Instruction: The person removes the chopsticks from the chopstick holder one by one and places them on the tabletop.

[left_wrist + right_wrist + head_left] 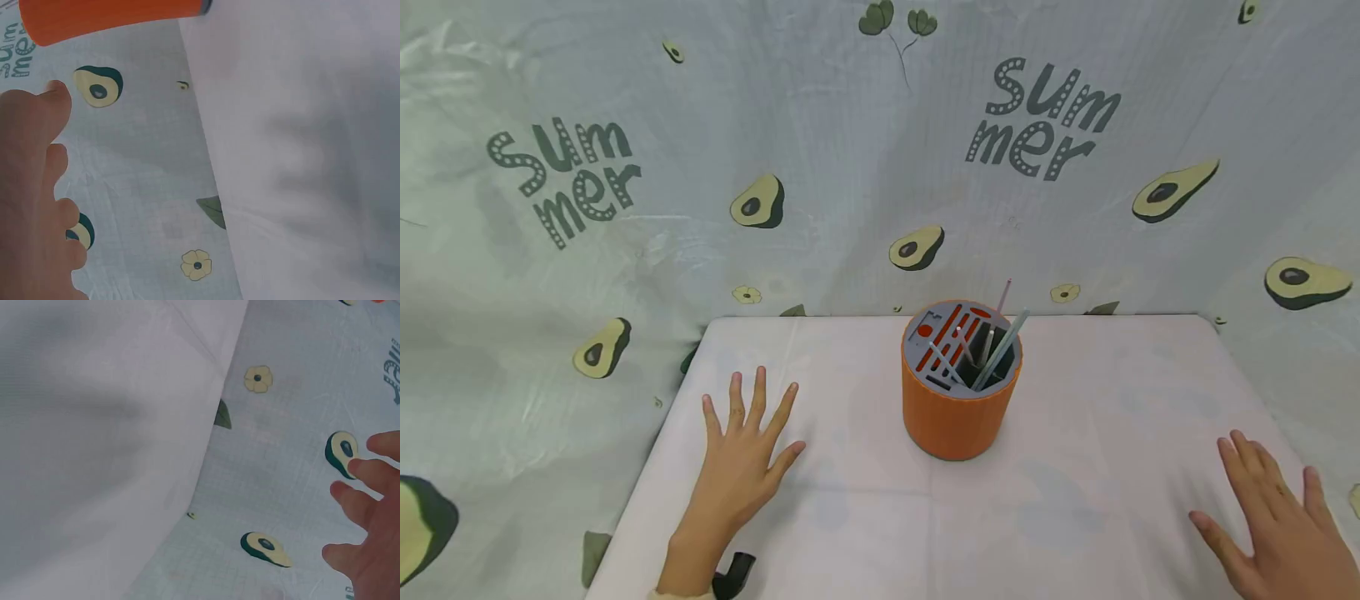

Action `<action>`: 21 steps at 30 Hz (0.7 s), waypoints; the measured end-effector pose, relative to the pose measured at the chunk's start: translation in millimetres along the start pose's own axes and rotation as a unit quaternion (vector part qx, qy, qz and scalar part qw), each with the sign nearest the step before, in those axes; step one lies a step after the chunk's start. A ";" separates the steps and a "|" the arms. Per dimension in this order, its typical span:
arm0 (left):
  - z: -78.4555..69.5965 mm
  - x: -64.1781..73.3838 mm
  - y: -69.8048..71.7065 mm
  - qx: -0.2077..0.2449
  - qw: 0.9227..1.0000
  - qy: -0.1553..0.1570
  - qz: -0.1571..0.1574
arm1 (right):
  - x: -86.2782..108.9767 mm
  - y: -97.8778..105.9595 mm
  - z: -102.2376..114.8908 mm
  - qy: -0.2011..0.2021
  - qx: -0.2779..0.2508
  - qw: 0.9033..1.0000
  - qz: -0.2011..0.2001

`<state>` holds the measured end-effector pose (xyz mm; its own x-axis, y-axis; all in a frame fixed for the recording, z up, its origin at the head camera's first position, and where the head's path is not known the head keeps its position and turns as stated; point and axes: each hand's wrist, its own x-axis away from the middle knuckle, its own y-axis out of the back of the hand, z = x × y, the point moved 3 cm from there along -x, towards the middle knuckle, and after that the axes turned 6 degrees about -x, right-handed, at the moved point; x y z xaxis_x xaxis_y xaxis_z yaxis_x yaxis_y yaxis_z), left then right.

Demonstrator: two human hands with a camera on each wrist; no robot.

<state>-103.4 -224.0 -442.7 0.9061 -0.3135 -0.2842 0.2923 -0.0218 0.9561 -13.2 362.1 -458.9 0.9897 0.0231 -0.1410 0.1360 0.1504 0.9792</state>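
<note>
An orange round desk organizer (955, 425) stands upright at the middle of the white table, its grey top cut with slots and holes. Several thin sticks (1002, 352), one pale and thick, lean out of its dark square opening. To its left, my left hand (737, 467) hovers over the table with fingers spread and nothing in them. At the table's right side my right hand (1285, 525) also holds nothing, fingers straight and thumb apart. In the left wrist view the organizer's orange wall (112, 19) shows at the top, beyond the left hand (31, 187).
A white cloth covers the table (850, 533). Behind and beside it hangs a pale curtain (820, 108) printed with avocados, flowers and lettering. A black strap piece (734, 575) shows at the left wrist.
</note>
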 end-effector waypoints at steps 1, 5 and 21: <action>-2.9 -2.0 1.7 0.006 1.000 0.001 -0.003 | 0.6 1.9 0.9 0.000 -0.006 1.000 -0.010; -16.0 -8.6 7.0 0.034 0.999 0.008 -0.022 | 3.1 8.2 5.2 0.018 -0.051 0.995 -0.085; -54.6 -42.5 7.2 0.221 0.965 0.012 -0.141 | -21.9 16.9 41.3 0.195 -0.229 0.882 -0.362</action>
<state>-123.1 -159.0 -427.7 0.8178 -0.2132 -0.5345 0.3746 -0.5078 0.7757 -30.8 323.3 -433.2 0.5480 0.0811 -0.8325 0.6065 0.6470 0.4622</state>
